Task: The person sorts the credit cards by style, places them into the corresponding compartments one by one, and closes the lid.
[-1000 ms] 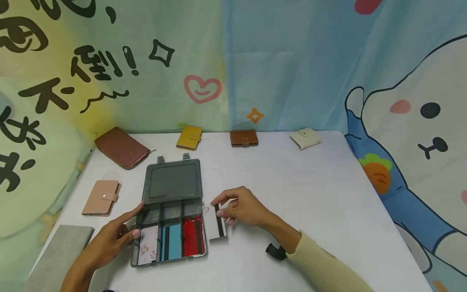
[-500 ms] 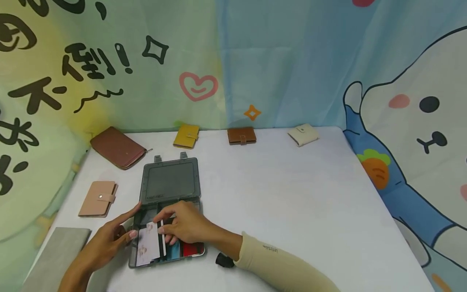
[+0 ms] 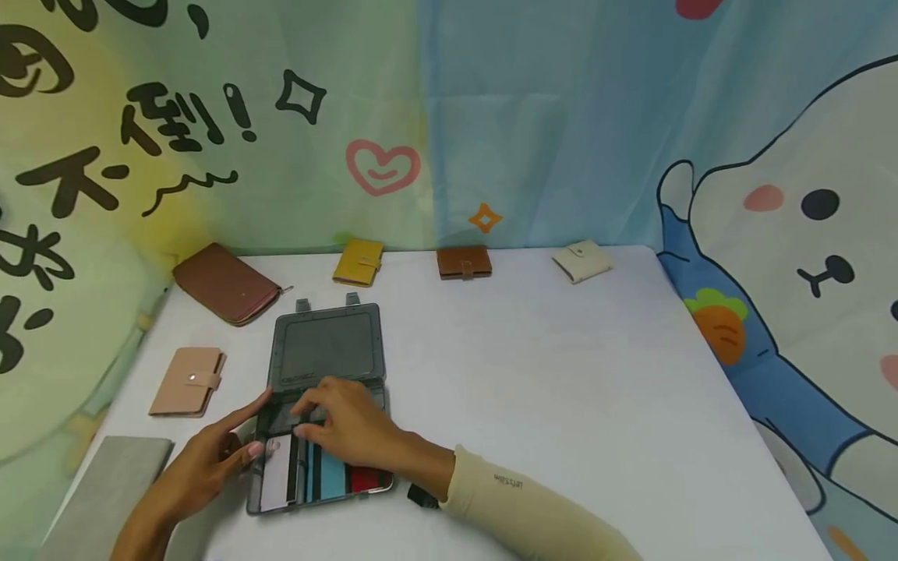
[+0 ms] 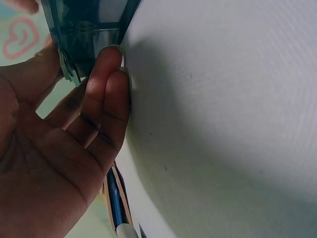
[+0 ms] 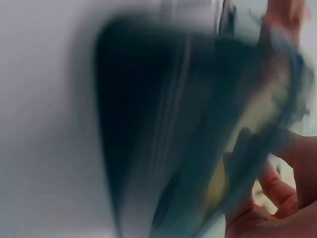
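An open dark-grey plastic case (image 3: pixel 327 347) with a divided base lies on the white table. Its front left compartment holds a white card (image 3: pixel 276 471) with a black stripe; beside it are blue cards (image 3: pixel 333 475) and a red card (image 3: pixel 365 478). My left hand (image 3: pixel 203 467) grips the case's left side, thumb at the rim and index finger stretched along the edge. In the left wrist view, the left fingers (image 4: pixel 116 96) rest against the case's outer wall. My right hand (image 3: pixel 351 421) hovers above the compartments, fingers loosely bent and nothing between them. The right wrist view is blurred.
Around the case lie a tan wallet (image 3: pixel 185 382), a brown zip wallet (image 3: pixel 228 284), a yellow wallet (image 3: pixel 358 262), a small brown wallet (image 3: pixel 464 262) and a cream wallet (image 3: pixel 583 260). A flat grey item (image 3: pixel 108 495) lies at the left front. A printed curtain (image 3: pixel 533 125) hangs behind.
My right hand has carried the white striped card from the case's right side into the front left compartment and let it go. My left hand has stayed on the case.
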`<action>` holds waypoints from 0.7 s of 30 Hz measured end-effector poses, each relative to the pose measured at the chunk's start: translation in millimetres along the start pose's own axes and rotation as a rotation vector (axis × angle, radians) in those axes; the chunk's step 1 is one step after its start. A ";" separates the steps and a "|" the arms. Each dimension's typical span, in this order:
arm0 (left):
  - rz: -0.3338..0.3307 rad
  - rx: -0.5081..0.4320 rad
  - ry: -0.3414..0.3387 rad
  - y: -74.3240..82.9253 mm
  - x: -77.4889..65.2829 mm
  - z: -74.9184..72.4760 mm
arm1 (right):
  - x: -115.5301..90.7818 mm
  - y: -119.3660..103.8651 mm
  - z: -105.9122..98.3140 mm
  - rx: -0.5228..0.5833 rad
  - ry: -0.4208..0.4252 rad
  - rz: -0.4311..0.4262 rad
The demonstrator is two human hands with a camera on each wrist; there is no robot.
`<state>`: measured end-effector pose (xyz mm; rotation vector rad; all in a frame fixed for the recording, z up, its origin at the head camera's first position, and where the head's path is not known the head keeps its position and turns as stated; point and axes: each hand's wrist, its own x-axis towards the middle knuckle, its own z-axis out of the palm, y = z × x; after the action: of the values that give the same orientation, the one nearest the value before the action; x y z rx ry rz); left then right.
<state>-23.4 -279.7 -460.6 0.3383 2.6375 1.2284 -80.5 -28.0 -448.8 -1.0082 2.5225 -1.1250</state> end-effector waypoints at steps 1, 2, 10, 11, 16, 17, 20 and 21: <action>-0.010 -0.001 0.000 0.1 -0.2 0.1 | 0.8 5.0 -4.8 0.007 0.038 0.018; -0.023 -0.002 -0.003 0.2 -0.4 0.2 | 2.0 11.3 -9.6 0.010 0.081 0.039; -0.088 -0.020 -0.021 -0.1 -1.4 1.7 | 15.4 71.4 -38.2 0.098 0.307 0.366; -0.086 -0.019 -0.019 -0.3 -1.9 2.0 | 16.8 76.9 -39.0 0.124 0.294 0.397; -0.065 -0.027 -0.006 -1.5 -2.5 3.3 | 21.9 88.1 -42.2 0.343 0.247 0.465; -0.061 -0.030 -0.003 -1.6 -2.1 3.4 | 22.5 87.5 -43.0 0.397 0.254 0.471; -0.041 -0.046 0.002 -1.7 -0.7 3.7 | 24.9 86.6 -45.6 0.546 0.299 0.476; -0.028 -0.062 0.008 -1.8 -0.5 4.8 | 24.9 85.5 -46.9 0.595 0.314 0.466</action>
<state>-21.8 -277.5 -464.9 0.2859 2.5952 1.3019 -162.6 23.7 -475.7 -0.0937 2.2032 -1.7998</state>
